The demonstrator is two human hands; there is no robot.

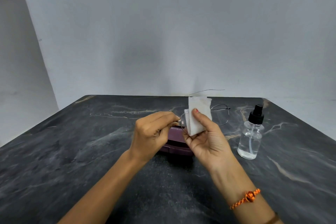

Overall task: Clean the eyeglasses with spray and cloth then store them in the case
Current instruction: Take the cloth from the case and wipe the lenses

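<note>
- Pale grey walls are standing behind a dark marbled table (72, 151), which is filling the lower half of the view.
- Both bare forearms are reaching in from the near edge and meeting over the middle of the table.
- The left hand (154, 132) is pinching the left hinge end of the eyeglasses (221, 115), its fingers curled closed around the thin wire frame.
- The right hand (207, 138) is gripping a white cloth (199, 114), thumb on the near face with a red-painted nail showing, the other fingers behind it; the cloth is folding over the left lens and hiding most of it.
- The eyeglasses are being held up above the table, with the right lens showing past the cloth's right edge and one temple arm sticking up and to the right against the wall.
- A purple case (174, 143) is lying closed on the table directly under and behind the hands, partly hidden by them.
- A clear spray bottle (251, 132) with a black nozzle is standing upright on the table to the right, near the right hand but apart from it.
- An orange braided band (245, 198) is sitting around the right wrist.
</note>
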